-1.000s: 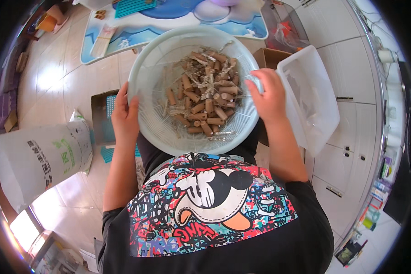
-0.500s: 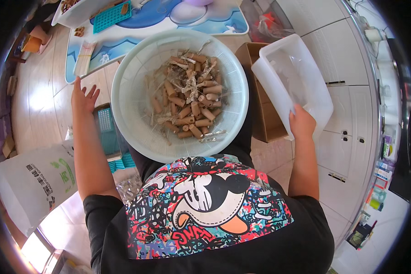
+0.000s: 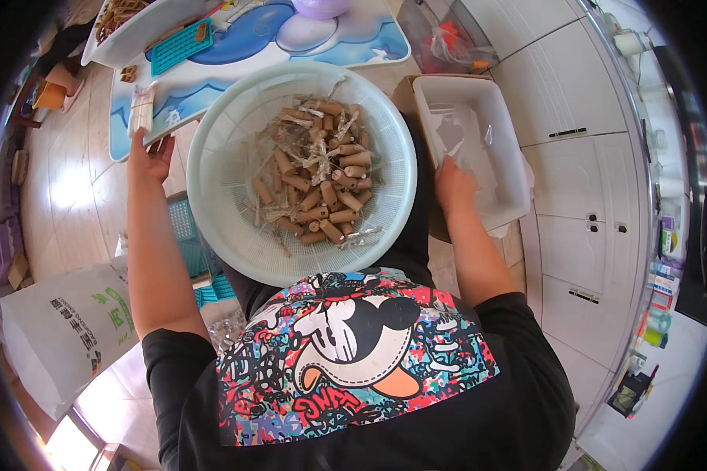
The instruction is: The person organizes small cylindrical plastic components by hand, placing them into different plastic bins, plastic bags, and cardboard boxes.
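My right hand is closed on the left rim of an open white plastic bin. The bin sits upright over a cardboard box, and a clear plastic scrap lies inside it. At the front edge of a low table, my left hand is held with thumb and fingers apart. Its thumb meets the edge by a narrow clear packet of pale sticks; the fingers are just below. Between my arms, on my lap, rests a pale green mesh basket with many short brown cardboard tubes and crumpled clear wrappers.
A white tub of brown pieces and a teal grid tray stand on the table. Teal baskets and a white printed sack are at my left. White cabinets line the right side. A clear bin stands beyond the box.
My right hand has brought the white bin leftward and levelled it from a tilt over the cardboard box. My left hand's fingers have come closer to the table edge.
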Available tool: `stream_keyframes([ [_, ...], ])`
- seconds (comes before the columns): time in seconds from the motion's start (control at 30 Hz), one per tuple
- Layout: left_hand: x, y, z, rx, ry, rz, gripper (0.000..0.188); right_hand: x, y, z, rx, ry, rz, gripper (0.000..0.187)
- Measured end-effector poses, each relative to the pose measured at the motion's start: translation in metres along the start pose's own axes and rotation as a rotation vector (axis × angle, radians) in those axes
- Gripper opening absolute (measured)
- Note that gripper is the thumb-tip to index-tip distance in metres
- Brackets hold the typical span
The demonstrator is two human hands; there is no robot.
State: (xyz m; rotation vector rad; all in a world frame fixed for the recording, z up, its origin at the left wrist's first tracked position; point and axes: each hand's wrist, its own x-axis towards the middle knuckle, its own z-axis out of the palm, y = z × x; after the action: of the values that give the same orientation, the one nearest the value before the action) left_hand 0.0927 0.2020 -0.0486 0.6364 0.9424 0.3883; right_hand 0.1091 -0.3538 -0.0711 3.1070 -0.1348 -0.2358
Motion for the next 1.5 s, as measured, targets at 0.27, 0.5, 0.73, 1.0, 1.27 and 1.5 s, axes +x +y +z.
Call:
stream_keyframes([
  [0.27,0.019,0.008,-0.016,-0.072,-0.017,0.1,0.023,0.027,0.049,0.031,0.629,0.102,-0.051,0.051],
  [0.5,-0.003,-0.011,0.001,-0.083,0.016,0.083,0.022,0.034,0.076,0.089,-0.04,-0.246,0.343,0.083],
  [0.73,-0.014,-0.017,-0.021,-0.156,-0.109,0.015,0.032,0.028,0.06,0.06,0.282,-0.242,0.173,0.069],
  [1.0,-0.156,-0.065,-0.013,0.436,-0.237,0.141,0.05,0.017,0.079,0.03,-0.079,-0.161,0.062,0.047],
  [1.27,-0.157,-0.076,-0.031,0.59,-0.366,0.239,0.025,0.012,0.082,-0.04,-0.46,0.127,-0.15,0.038],
  [1.5,-0.142,-0.086,-0.046,0.708,-0.36,0.259,0.025,-0.025,-0.087,-0.108,0.46,0.235,-0.709,0.022],
])
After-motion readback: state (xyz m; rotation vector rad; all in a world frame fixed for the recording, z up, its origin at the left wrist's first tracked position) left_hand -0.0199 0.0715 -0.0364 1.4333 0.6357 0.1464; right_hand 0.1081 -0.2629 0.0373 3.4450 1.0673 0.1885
